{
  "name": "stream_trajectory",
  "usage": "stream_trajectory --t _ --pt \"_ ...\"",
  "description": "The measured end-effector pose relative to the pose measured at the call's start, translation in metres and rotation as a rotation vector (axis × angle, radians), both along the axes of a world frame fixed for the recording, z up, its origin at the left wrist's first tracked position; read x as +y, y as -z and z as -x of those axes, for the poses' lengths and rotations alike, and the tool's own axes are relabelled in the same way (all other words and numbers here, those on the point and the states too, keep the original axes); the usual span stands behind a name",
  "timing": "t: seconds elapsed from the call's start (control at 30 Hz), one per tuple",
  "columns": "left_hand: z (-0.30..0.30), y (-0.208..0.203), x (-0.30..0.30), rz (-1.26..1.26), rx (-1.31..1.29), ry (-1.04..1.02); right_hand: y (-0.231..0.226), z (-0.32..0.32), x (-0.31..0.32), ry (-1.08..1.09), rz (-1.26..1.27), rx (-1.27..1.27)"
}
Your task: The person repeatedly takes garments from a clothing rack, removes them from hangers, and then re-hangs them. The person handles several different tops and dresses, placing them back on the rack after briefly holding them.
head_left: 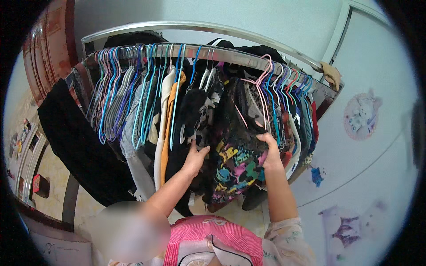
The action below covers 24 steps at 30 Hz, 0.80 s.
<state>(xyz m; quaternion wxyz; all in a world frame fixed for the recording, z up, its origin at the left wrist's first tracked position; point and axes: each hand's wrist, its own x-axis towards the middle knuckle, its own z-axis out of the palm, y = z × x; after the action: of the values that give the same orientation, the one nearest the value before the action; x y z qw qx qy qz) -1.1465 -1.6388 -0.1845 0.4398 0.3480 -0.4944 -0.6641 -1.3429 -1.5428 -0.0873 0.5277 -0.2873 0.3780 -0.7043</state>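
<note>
A black garment with a bright multicoloured print point(239, 166) hangs in front of me, spread wide below the rail. At its upper right side my right hand point(269, 150) is closed on the cloth, thumb on top and the other fingers mostly hidden. A pink hanger point(265, 95) stands above that hand. My left hand point(194, 162) touches a dark garment with grey patches point(203, 126) just to the left. Its thumb and forefinger are stretched apart against the cloth; the remaining fingers are hidden.
A metal clothes rail point(239, 56) runs across, packed with clothes on coloured hangers point(111, 93) at left and more point(288, 84) at right. Black cloth point(80, 146) drapes over the left end. A pale door point(368, 88) stands right; a red box point(41, 186) sits low left.
</note>
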Motion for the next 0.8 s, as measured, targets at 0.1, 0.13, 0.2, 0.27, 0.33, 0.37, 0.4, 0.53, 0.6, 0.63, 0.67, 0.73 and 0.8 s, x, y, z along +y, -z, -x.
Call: stream_trajectory --t 0.1,0.13,0.2,0.27,0.33,0.37,0.4,0.53,0.6,0.63,0.67,0.73,0.8 --pt "0.001 -0.004 0.002 -0.036 -0.007 0.030 0.006 -0.002 0.011 -0.018 0.008 0.014" --pt "0.003 -0.010 0.007 -0.047 -0.047 0.036 0.012 0.003 0.011 -0.075 0.004 -0.004" --pt "0.008 0.000 0.002 -0.004 -0.072 0.033 0.027 0.010 0.002 -0.043 -0.009 0.033" --pt "0.011 0.005 0.001 -0.006 -0.013 0.060 0.035 0.016 -0.003 -0.022 -0.017 0.107" --pt "0.016 0.011 -0.002 -0.006 -0.011 0.050 0.037 0.023 -0.007 -0.010 -0.007 0.188" --pt "0.017 0.017 -0.005 -0.006 -0.036 0.018 0.035 0.023 -0.008 -0.006 0.008 0.230" --pt "0.017 0.021 -0.008 -0.007 -0.062 -0.014 0.032 0.022 -0.008 -0.001 0.024 0.271" --pt "0.016 0.026 -0.012 -0.128 -0.052 -0.016 0.015 0.018 0.005 -0.082 0.094 0.330" --pt "0.016 0.013 -0.006 -0.085 -0.008 -0.003 0.012 0.023 0.005 -0.071 0.162 0.365" --pt "0.017 0.010 -0.004 -0.063 0.014 0.003 0.007 0.023 0.007 -0.050 0.116 0.284" --pt "0.012 0.019 -0.009 -0.054 0.008 -0.007 -0.012 0.007 0.009 -0.045 0.072 0.199" --pt "0.011 0.040 -0.026 -0.027 -0.005 -0.009 -0.024 0.002 0.001 -0.035 0.052 0.082" --pt "0.016 0.012 -0.012 -0.066 -0.082 -0.033 -0.024 0.016 -0.011 0.028 0.014 0.074"
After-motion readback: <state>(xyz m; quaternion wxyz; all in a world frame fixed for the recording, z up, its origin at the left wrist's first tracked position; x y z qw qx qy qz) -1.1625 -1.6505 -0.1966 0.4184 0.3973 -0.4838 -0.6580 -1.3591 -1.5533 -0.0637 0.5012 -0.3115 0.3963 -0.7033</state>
